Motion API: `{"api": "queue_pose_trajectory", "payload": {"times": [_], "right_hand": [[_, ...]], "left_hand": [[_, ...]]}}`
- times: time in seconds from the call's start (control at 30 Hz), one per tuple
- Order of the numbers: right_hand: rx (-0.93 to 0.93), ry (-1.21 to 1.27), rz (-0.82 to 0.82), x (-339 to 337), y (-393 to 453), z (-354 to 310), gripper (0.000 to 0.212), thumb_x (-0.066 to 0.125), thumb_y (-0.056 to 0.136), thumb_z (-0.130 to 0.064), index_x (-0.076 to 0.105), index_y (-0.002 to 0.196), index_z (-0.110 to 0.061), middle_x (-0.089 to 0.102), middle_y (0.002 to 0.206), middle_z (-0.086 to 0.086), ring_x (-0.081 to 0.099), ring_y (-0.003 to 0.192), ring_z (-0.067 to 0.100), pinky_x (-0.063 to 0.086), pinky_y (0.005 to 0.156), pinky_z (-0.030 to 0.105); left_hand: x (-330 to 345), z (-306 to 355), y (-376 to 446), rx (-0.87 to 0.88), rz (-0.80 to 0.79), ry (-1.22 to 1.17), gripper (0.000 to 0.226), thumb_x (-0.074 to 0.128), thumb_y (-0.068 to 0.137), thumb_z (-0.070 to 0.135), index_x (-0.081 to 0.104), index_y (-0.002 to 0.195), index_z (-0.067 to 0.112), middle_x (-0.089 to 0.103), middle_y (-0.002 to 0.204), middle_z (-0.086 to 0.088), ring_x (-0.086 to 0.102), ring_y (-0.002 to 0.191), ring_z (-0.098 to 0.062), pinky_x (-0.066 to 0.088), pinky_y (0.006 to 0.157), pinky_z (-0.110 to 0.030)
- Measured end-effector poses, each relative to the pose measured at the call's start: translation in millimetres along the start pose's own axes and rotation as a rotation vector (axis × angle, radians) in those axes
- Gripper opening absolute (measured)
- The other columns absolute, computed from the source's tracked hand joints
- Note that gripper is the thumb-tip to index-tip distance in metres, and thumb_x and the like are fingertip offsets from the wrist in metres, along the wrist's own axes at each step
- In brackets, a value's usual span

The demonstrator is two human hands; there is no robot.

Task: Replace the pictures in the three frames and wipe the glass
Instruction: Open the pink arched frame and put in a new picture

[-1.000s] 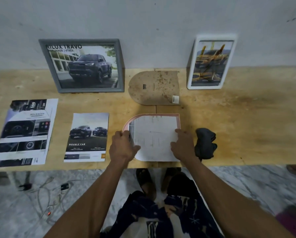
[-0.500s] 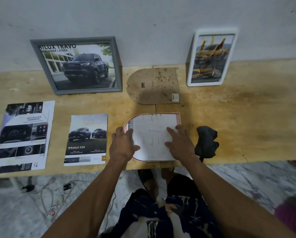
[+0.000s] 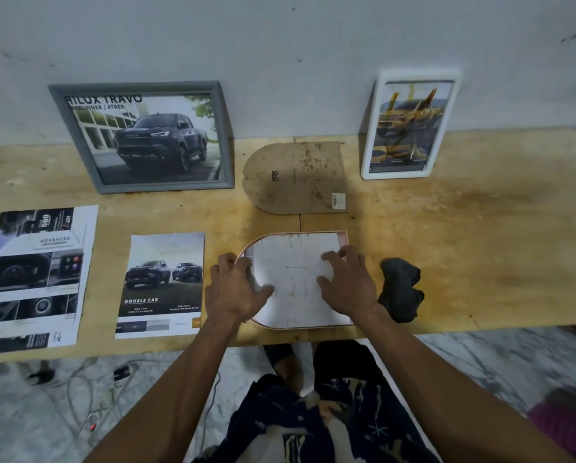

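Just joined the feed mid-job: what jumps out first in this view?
Both hands, left hand and right hand, press on a white sheet lying in the pink arch-shaped frame at the table's near edge. Its brown backing board lies just behind, between the grey-framed truck picture and the white frame leaning against the wall.

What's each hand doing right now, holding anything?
Left hand: open, fingers spread on the white paper sheet in the pink arched frame.
Right hand: open, flat on the same sheet.
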State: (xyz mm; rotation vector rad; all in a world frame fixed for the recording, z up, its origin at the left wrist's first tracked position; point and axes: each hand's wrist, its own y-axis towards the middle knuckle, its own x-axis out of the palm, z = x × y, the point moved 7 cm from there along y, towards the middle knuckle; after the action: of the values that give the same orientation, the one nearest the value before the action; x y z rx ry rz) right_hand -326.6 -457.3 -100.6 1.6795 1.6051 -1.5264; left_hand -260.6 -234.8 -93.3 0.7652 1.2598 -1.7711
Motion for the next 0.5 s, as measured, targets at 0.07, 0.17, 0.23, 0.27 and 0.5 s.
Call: {"api": "queue_pose_trajectory", "payload": {"times": [0.07, 0.17, 0.23, 0.27, 0.5], "right_hand": [[0.028, 0.104, 0.058, -15.7, 14.3, 0.4, 0.044, 0.058, 0.093, -0.034, 0.047, 0.134, -0.024, 0.034, 0.138, 0.002, 0.036, 0.128, 0.022, 0.047, 0.091, 0.036], [0.087, 0.218, 0.109, -36.9, 48.6, 4.5, 0.044, 0.058, 0.093, -0.029, 0.048, 0.134, -0.017, 0.038, 0.137, 0.008, 0.040, 0.126, 0.026, 0.045, 0.095, 0.038], [0.130, 0.260, 0.126, -47.3, 74.6, 7.2, 0.046, 0.056, 0.092, -0.025, 0.047, 0.136, -0.015, 0.042, 0.136, 0.010, 0.042, 0.124, 0.029, 0.044, 0.091, 0.035], [0.147, 0.274, 0.137, -51.9, 86.6, 7.9, 0.046, 0.055, 0.091, -0.024, 0.047, 0.136, -0.015, 0.045, 0.135, 0.010, 0.044, 0.123, 0.029, 0.044, 0.088, 0.033], [0.263, 0.378, 0.132, -70.4, 150.1, 14.1, 0.060, 0.066, 0.087, -0.033, 0.044, 0.139, -0.013, 0.051, 0.133, 0.015, 0.051, 0.121, 0.034, 0.045, 0.089, 0.036]], "left_hand": [[-8.2, 6.1, 11.2, -0.014, 0.042, -0.043, 0.071, 0.071, 0.078, 0.061, 0.052, 0.130, 0.016, 0.040, 0.138, -0.010, 0.041, 0.125, -0.031, 0.047, 0.096, -0.045], [-22.2, 18.0, 39.5, -0.026, 0.080, -0.174, 0.068, 0.071, 0.084, 0.054, 0.051, 0.136, 0.014, 0.041, 0.142, -0.012, 0.042, 0.128, -0.032, 0.046, 0.099, -0.045], [-33.4, 24.9, 64.3, -0.055, 0.088, -0.270, 0.068, 0.073, 0.084, 0.050, 0.052, 0.138, 0.014, 0.043, 0.143, -0.011, 0.044, 0.129, -0.031, 0.047, 0.101, -0.044], [-38.5, 26.8, 77.6, -0.083, 0.085, -0.308, 0.069, 0.074, 0.083, 0.050, 0.051, 0.138, 0.014, 0.044, 0.143, -0.010, 0.046, 0.129, -0.031, 0.048, 0.101, -0.044], [-54.6, 52.0, 144.5, -0.251, 0.084, -0.483, 0.044, 0.076, 0.082, 0.040, 0.064, 0.113, 0.010, 0.069, 0.107, -0.005, 0.066, 0.096, -0.026, 0.058, 0.087, -0.038]]}}
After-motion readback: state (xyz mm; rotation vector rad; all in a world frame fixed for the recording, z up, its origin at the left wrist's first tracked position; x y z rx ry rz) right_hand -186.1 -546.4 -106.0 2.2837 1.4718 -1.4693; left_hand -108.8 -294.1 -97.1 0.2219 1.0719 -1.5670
